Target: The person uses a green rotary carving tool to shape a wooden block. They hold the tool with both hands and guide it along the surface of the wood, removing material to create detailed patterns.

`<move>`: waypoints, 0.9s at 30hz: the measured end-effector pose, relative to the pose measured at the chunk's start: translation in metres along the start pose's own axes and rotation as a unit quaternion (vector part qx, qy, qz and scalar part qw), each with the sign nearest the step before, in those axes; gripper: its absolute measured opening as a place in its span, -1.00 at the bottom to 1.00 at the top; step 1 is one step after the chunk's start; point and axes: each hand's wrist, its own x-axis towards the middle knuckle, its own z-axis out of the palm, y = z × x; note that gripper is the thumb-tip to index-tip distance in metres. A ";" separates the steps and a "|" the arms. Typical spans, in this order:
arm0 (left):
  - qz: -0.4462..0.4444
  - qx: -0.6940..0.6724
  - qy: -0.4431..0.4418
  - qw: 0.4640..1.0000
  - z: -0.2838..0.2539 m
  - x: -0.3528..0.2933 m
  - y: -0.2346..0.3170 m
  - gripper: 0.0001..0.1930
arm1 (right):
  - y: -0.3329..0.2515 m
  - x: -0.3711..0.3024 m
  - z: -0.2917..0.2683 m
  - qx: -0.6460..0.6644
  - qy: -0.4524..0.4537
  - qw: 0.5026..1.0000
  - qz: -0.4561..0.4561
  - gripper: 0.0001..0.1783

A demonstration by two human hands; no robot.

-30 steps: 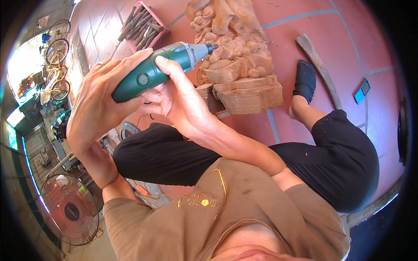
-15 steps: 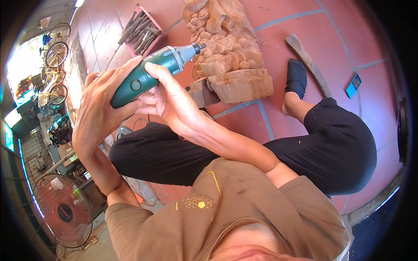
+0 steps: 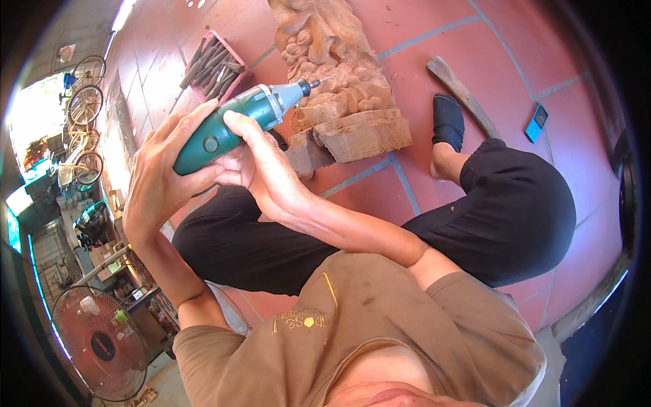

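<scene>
Both my hands are wrapped round a green and grey rotary tool (image 3: 215, 144), held up above my crossed legs. My left hand (image 3: 149, 176) cups its rear end from the left. Coming across from the right, my right hand (image 3: 264, 173) grips its underside, with the thumb lying along the body. The thin bit (image 3: 324, 80) at its tip points right and away from me. Behind it on the floor lies a carved wooden block (image 3: 346, 102) with rounded relief and a cracked, plain near end. Whether the bit touches the wood, I cannot tell.
A pink basket (image 3: 239, 60) of chisel-like tools stands at the far left. Right of the carving, a wooden stick (image 3: 461, 95) lies by my foot (image 3: 447, 125), with a blue phone (image 3: 536, 123) farther right. A fan (image 3: 102, 346) and bicycles (image 3: 86, 105) are at the left.
My view has shifted slightly, so the carving, stick and phone appear farther left. The rotary tool's tip sits a little lower in the picture. Both hands keep the same grip.
</scene>
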 end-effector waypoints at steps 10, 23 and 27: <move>0.021 0.017 -0.048 0.999 0.014 0.006 -0.017 -0.20 | -0.002 0.007 -0.011 0.017 -0.001 0.999 0.035 -0.55; 0.012 -0.038 -0.031 0.999 0.019 0.012 -0.025 -0.25 | 0.001 0.013 -0.018 0.026 -0.007 0.999 0.045 -0.58; 0.006 -0.054 -0.042 0.998 0.017 0.015 -0.020 -0.25 | -0.003 0.010 -0.018 0.039 -0.012 0.998 0.037 -0.57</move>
